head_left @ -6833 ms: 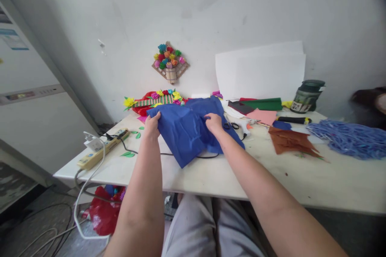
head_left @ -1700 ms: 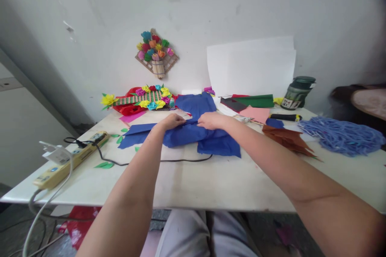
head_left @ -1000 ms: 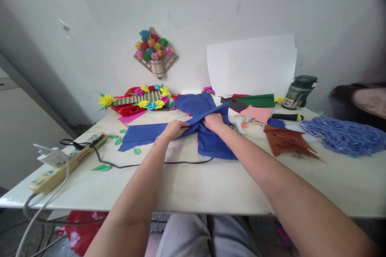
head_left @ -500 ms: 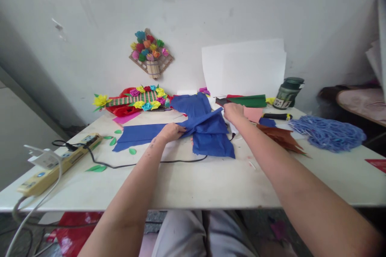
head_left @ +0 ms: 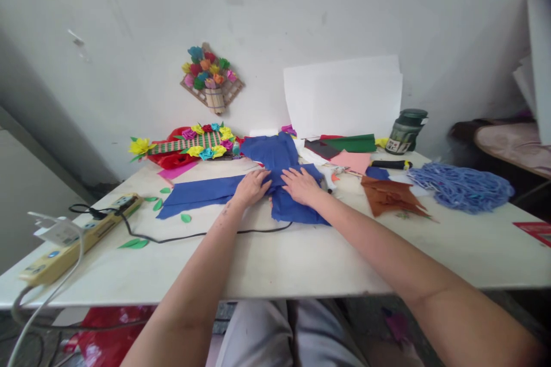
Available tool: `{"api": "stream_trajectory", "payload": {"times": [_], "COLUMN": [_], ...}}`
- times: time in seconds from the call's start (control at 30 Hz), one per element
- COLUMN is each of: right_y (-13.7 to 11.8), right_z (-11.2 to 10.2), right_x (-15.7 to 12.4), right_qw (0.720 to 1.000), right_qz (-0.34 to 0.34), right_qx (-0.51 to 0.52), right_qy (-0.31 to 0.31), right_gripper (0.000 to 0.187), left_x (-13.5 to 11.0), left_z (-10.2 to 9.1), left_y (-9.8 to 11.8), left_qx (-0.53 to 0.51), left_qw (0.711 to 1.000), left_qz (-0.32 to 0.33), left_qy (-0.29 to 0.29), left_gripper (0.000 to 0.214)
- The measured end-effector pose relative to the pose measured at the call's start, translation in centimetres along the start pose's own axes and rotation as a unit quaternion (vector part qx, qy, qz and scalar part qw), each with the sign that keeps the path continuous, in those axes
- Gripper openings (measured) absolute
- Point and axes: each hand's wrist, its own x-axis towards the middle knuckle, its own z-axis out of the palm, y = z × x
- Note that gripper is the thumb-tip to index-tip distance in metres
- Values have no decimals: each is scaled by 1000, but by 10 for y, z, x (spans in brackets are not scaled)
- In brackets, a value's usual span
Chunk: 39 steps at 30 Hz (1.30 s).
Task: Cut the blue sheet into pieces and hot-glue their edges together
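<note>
A crumpled sheet of blue paper (head_left: 202, 190) lies across the middle of the white table (head_left: 310, 258). My left hand (head_left: 253, 186) rests flat on it, fingers spread, near its centre. Close beside it my right hand (head_left: 302, 185) also presses flat on the blue paper, fingers stretched out. Neither hand holds anything. A black cable (head_left: 193, 235) runs under the paper's near edge.
A yellow power strip (head_left: 77, 235) sits at the left edge. Paper-flower crafts (head_left: 189, 143) stand at the back. Brown paper (head_left: 390, 198), a blue shredded pile (head_left: 462, 186), coloured sheets (head_left: 350, 152), a dark jar (head_left: 404, 129) and green paper leaves (head_left: 138, 243) lie around.
My right hand came back from the reach to the right and now lies flat on the blue paper. The raised fold has been pressed down. My left hand opened flat.
</note>
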Motion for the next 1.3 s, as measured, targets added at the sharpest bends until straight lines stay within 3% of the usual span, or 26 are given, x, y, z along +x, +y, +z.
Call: {"api": "stream_trajectory", "payload": {"times": [0.1, 0.2, 0.37, 0.5, 0.6, 0.67, 0.8, 0.9, 1.0, 1.07, 1.17, 1.3], "right_y": [0, 2, 3, 5, 6, 5, -2, -12, -28, -43, -66, -93], "right_z": [3, -3, -12, -21, -33, -43, -66, -82, -96, -103, -113, -103], "right_x": [-7, -10, -8, -10, -15, -16, -7, 9, 26, 37, 51, 64], "right_qw": [998, 990, 987, 991, 988, 986, 988, 989, 992, 992, 988, 969], "right_qz": [6, -1, 4, -51, -52, -40, -19, 45, 50, 23, -67, -146], "right_qx": [49, 89, 79, 8, -60, -97, -139, -138, -109, -99, -66, 32], "right_qy": [-43, -109, -138, -127, -132, -127, -65, -34, 24, 78, 123, 195], "right_gripper": [53, 56, 53, 51, 53, 35, 26, 27, 31, 32, 37, 48], "left_x": [-3, -4, -5, -9, -12, -14, -18, -20, -18, -15, -11, -19], "left_z": [14, 19, 17, 16, 14, 13, 12, 12, 9, 5, -1, -10], "left_y": [-6, -14, -19, -17, -16, -15, -12, -6, 1, 5, 5, -12], "left_qx": [-16, -2, 37, 42, 44, 34, -9, -35, -72, -119, -213, -299], "left_qw": [994, 989, 983, 980, 983, 986, 989, 988, 985, 973, 923, 853], "left_qz": [-16, -32, -111, -145, -123, -94, -82, -96, -135, -195, -314, -397], "left_qy": [-102, -146, -141, -132, -128, -133, -124, -118, -77, -24, 57, 158], "left_gripper": [48, 49, 50, 52, 51, 53, 71, 78, 78, 74, 54, 55]}}
